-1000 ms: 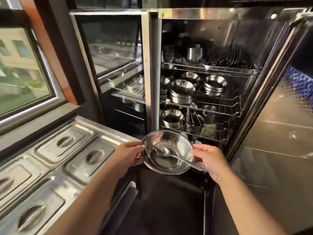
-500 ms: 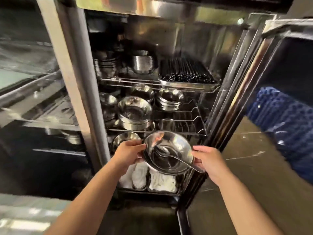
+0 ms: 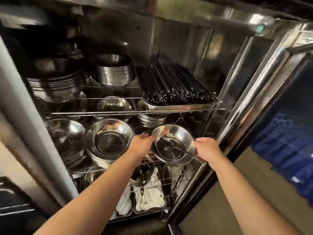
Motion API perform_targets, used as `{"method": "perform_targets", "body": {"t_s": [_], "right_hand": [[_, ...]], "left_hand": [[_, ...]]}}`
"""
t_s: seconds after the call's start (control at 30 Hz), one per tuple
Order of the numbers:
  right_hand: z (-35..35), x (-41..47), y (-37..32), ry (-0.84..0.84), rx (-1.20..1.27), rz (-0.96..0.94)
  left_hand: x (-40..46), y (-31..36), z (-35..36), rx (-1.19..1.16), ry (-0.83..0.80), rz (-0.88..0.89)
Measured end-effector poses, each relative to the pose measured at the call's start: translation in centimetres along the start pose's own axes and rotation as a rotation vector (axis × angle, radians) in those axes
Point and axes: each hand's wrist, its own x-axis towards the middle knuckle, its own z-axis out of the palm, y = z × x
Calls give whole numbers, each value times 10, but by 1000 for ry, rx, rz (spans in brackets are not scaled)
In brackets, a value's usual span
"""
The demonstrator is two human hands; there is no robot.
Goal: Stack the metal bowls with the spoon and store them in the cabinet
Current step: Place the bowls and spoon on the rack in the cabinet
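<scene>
Spoon [image 3: 176,147] handle end hidden behind right hand [image 3: 205,150].

Bowl stack [image 3: 172,145] now nearer middle shelf [image 3: 194,109].

I see open room on the middle rack's right side [image 3: 186,122]; the bowl stack [image 3: 109,141] crowds its left, the chopstick tray [image 3: 179,106] caps it overhead.

Wire shelves [image 3: 138,112] in cabinet [image 3: 237,92], bowl stacks [image 3: 108,141], chopstick tray [image 3: 177,106]
</scene>
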Motion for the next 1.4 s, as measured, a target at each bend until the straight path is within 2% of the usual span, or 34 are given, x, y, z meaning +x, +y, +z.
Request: {"method": "perform_targets", "body": {"t_s": [0.27, 0.53, 0.77, 1.03, 1.13, 1.23, 1.4], "right_hand": [[22, 51, -2, -88, -228, 21], [35, 86, 9, -125, -280, 28], [40, 95, 8, -59, -325, 39], [39, 94, 9, -64, -453, -23], [38, 89, 7, -60, -510, -54], [38, 84, 8, -41, -535, -106], [35, 72, 4, -6, -599, -270]], "left_hand": [[51, -10, 20, 190, 2, -82], [78, -19, 39, 238, -1, -150], [84, -24, 47, 108, -18, -170], [82, -34, 48, 93, -57, -79], [75, -39, 44, 255, -99, 25], [62, -46, 36, 500, -69, 145], [29, -69, 11, 849, -70, 325]]}}
